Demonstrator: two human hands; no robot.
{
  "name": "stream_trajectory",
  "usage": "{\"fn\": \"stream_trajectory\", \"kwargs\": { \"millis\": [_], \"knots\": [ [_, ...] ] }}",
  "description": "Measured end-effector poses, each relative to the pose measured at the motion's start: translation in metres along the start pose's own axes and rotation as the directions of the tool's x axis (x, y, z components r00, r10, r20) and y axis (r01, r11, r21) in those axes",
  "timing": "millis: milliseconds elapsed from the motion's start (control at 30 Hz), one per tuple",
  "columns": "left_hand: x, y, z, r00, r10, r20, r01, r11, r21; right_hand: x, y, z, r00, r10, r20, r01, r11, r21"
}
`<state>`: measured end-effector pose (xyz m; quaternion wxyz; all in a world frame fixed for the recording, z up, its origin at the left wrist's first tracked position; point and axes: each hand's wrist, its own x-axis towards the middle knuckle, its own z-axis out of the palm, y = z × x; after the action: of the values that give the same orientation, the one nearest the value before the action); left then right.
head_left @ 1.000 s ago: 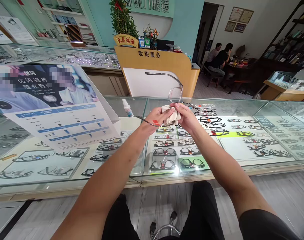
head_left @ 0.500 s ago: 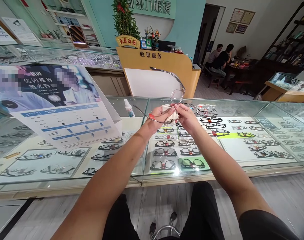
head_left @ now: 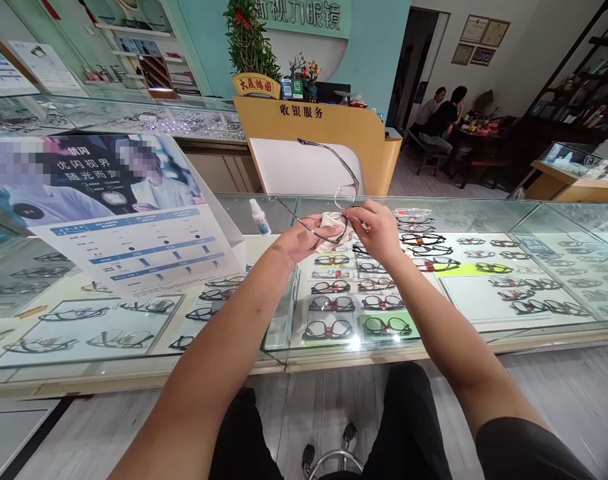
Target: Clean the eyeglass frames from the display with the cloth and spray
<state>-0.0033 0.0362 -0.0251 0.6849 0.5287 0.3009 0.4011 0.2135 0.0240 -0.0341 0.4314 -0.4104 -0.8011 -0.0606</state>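
My left hand is closed on a pale cleaning cloth, which is bunched around one lens side of a pair of eyeglasses. My right hand pinches the frame of the eyeglasses near the bridge. The glasses are held above the glass counter, temples unfolded, one reaching up and away and the other passing over my left hand. The lens on the far side shows bare; the cloth and fingers cover the other. Left of my hands stands a small white spray bottle.
Beneath my hands a glass display counter holds rows of eyeglasses. A large folded advertising card stands on its left. Behind are a yellow cashier desk and a plant. Two people sit at the back right.
The glasses have tilted and shifted slightly left and down. My right hand has turned, its back rising over the frame. The cloth stays in my left hand.
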Motion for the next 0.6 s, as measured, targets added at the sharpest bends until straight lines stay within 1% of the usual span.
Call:
{"fn": "stream_trajectory", "kwargs": {
  "millis": [100,167,233,367,433,500,567,600],
  "knots": [
    [0.0,0.001,0.002,0.996,-0.089,0.032,0.089,0.996,-0.015,-0.001,0.001,0.002,0.999,-0.039,0.008,0.039,0.997,-0.065],
    [0.0,0.003,0.001,0.993,-0.107,0.055,0.108,0.994,-0.028,-0.001,0.001,0.002,0.998,-0.062,0.003,0.062,0.992,-0.11],
    [0.0,0.005,0.0,0.991,-0.125,0.05,0.127,0.991,-0.04,-0.002,0.0,0.001,0.997,-0.075,0.003,0.075,0.986,-0.15],
    [-0.002,0.01,-0.004,0.983,-0.178,0.039,0.181,0.978,-0.102,-0.001,-0.002,0.0,0.998,-0.057,-0.02,0.051,0.973,-0.224],
    [-0.002,0.012,-0.005,0.98,-0.193,0.045,0.198,0.964,-0.175,-0.001,-0.001,-0.002,0.998,-0.044,-0.053,0.029,0.965,-0.261],
    [-0.001,0.013,-0.007,0.98,-0.199,0.022,0.198,0.945,-0.26,0.0,-0.001,-0.005,0.994,-0.028,-0.104,-0.002,0.962,-0.274],
    [0.001,0.013,-0.009,0.983,-0.182,-0.025,0.164,0.931,-0.327,0.0,0.0,-0.009,0.983,0.005,-0.184,-0.05,0.97,-0.24],
    [0.002,0.012,-0.01,0.986,-0.161,-0.05,0.134,0.928,-0.347,0.001,0.0,-0.011,0.973,0.032,-0.23,-0.079,0.977,-0.197]
  ]
}}
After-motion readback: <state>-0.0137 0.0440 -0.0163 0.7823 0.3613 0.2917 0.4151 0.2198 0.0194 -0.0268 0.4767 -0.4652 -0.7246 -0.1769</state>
